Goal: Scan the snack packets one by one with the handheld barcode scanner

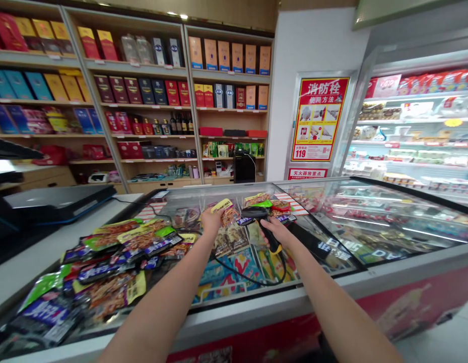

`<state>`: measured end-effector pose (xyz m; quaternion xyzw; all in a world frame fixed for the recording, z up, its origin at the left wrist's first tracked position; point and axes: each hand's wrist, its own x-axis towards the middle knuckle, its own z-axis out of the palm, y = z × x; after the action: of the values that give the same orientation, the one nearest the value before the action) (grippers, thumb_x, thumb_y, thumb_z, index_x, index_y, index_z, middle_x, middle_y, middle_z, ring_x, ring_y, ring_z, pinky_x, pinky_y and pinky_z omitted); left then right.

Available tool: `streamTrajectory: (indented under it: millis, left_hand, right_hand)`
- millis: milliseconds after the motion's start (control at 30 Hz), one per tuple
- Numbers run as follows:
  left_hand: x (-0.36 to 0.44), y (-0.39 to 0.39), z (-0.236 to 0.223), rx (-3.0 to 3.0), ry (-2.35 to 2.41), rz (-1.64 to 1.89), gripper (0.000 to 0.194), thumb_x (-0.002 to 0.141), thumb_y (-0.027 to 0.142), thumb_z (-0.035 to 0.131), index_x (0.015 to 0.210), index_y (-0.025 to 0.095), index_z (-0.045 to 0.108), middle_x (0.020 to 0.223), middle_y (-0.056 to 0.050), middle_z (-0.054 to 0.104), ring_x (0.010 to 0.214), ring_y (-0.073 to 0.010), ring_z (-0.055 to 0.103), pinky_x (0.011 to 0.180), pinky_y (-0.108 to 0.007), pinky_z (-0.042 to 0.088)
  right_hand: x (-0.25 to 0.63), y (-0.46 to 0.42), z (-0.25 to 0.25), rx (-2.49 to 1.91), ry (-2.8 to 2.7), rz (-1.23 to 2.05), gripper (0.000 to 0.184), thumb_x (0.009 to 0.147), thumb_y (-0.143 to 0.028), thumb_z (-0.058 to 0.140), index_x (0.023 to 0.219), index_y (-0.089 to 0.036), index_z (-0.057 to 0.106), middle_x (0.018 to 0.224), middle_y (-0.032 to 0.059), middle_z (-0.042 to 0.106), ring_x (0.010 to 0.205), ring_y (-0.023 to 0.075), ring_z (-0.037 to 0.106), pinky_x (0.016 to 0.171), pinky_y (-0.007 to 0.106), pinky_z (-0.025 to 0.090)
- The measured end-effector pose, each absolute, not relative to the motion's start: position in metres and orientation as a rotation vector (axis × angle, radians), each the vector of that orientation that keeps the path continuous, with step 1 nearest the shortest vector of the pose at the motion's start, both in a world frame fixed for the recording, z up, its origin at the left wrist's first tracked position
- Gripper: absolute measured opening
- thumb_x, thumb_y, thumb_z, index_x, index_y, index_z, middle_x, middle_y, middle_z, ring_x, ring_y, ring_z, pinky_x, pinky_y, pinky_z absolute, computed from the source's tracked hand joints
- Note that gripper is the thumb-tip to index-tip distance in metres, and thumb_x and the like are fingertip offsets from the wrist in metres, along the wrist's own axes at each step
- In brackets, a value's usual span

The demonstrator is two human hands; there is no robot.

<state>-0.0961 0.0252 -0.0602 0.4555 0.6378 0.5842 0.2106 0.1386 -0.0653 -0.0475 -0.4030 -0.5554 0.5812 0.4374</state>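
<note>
My left hand [211, 220] is closed on a small snack packet [226, 212] with a yellow top, held up over the glass lid of a chest freezer [332, 242]. My right hand [276, 233] grips the handle of a black barcode scanner [261, 222] with a yellow band, its head turned toward the packet. The scanner's black cable [252, 277] loops down across the glass. A few more snack packets [271, 204] lie on the glass just behind the scanner.
A heap of snack packets [105, 262] covers the left part of the freezer lid. A black till device [56, 201] sits on the white counter at left. Shelves of boxed goods [143, 91] line the back wall. An open chiller [418, 126] stands at right.
</note>
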Motion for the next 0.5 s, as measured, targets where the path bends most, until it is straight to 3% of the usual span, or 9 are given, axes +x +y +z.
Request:
streamTrajectory:
  millis: [500]
  left_hand:
    - [-0.0970, 0.0149, -0.0579, 1.264, 1.726, 1.628, 0.025, 0.066, 0.028, 0.069, 0.084, 0.011, 0.069, 0.082, -0.008, 0.072, 0.072, -0.0183, 0.065, 0.065, -0.027, 0.050]
  right_hand:
    - [0.1287, -0.0701, -0.0492, -1.017, -1.405, 1.471, 0.053, 0.063, -0.063, 0.068, 0.085, -0.020, 0.044, 0.053, -0.0074, 0.054, 0.036, 0.0082, 0.047, 0.034, 0.021, 0.042]
